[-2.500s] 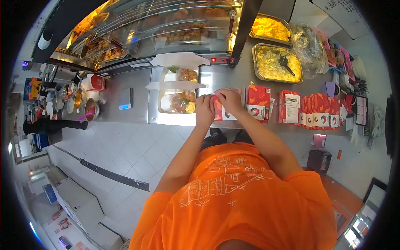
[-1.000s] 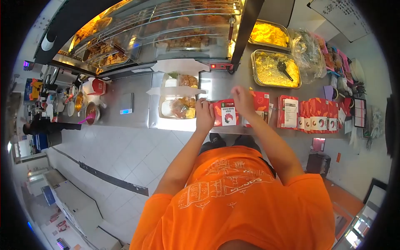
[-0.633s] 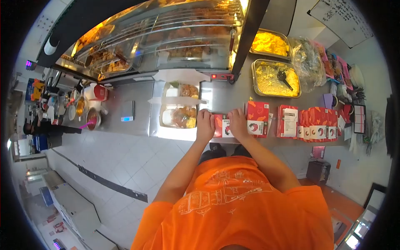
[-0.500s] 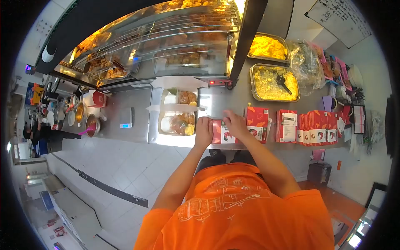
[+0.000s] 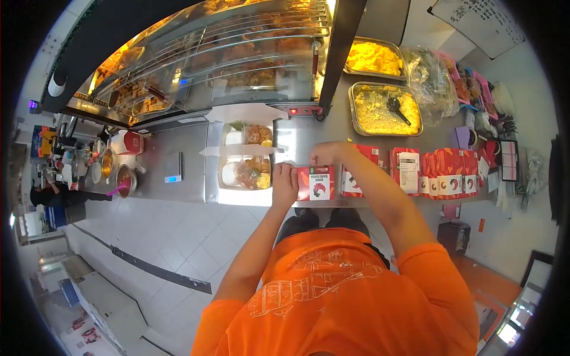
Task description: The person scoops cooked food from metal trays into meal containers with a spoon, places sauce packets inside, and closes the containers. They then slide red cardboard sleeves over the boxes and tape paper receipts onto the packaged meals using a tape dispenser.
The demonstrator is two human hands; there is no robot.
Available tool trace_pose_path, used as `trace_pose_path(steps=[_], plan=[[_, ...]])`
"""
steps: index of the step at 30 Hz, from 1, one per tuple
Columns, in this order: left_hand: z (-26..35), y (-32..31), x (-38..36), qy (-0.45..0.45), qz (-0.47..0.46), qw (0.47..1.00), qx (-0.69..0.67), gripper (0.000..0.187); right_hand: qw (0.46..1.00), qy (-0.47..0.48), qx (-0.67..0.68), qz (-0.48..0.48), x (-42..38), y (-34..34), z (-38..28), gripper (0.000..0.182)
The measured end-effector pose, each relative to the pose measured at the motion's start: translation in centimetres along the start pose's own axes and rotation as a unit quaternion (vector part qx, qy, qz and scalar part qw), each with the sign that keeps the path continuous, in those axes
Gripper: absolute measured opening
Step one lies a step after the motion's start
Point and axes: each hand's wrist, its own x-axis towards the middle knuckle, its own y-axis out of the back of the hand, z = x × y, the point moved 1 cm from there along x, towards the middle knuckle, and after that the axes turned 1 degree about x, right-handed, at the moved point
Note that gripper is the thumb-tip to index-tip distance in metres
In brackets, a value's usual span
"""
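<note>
A red cardboard food box (image 5: 318,184) with a white label lies at the counter's front edge. My left hand (image 5: 285,183) is closed against its left side, fingers bent over the edge. At the box's far edge, my right hand (image 5: 325,154) is closed with its fingers curled; whether it pinches the lid there is hidden. Just left of my left hand sit two open food boxes, a near one (image 5: 225,181) and a far one (image 5: 228,126), with white rice, fried pieces and yellow egg in them. Another red box (image 5: 351,184) stands partly behind my right forearm.
More red boxes (image 5: 448,172) are lined up to the right. Behind them stand a tray of scrambled egg (image 5: 356,118) with a black spoon and a second yellow tray (image 5: 350,66). A heated display case (image 5: 255,53) borders the back. A scale (image 5: 173,167) lies left.
My right hand has moved from the right part of the red box to its far edge, uncovering the label. My left hand stays at the left side. The view has shifted slightly.
</note>
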Motion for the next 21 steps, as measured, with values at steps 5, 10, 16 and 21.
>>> trace_pose_path(steps=[5,10,16,21], plan=[[0.3,0.2,0.2,-0.015,-0.005,1.0,-0.015,0.012,0.996,0.052,-0.032,-0.071,0.1,0.2,0.8,0.022],[0.4,0.3,0.4,-0.016,-0.002,0.999,-0.04,0.011,0.985,0.042,-0.129,-0.108,-1.5,0.7,1.2,0.026],[0.5,0.6,0.3,-0.027,-0.007,0.999,-0.031,0.011,0.932,-0.069,-0.169,0.313,-2.0,3.7,4.0,0.031],[0.2,0.4,0.0,-0.029,-0.009,0.999,-0.019,0.012,0.978,-0.204,-0.035,-0.035,-5.6,3.9,-4.7,0.023]])
